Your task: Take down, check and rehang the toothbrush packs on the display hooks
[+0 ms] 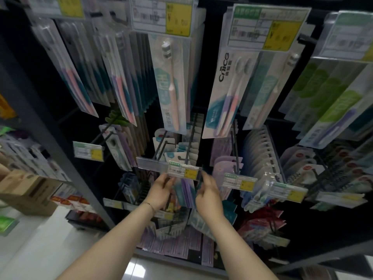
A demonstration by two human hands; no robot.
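Head view: purple-and-teal carded toothbrush packs (pixel 186 191) hang near centre, under a white-and-yellow price label (pixel 183 169). Left hand (pixel 161 187) has its grip pinched on their edge; right hand (pixel 210 191) is too blurred to tell. Checking looks barely begun; rehanging remains.
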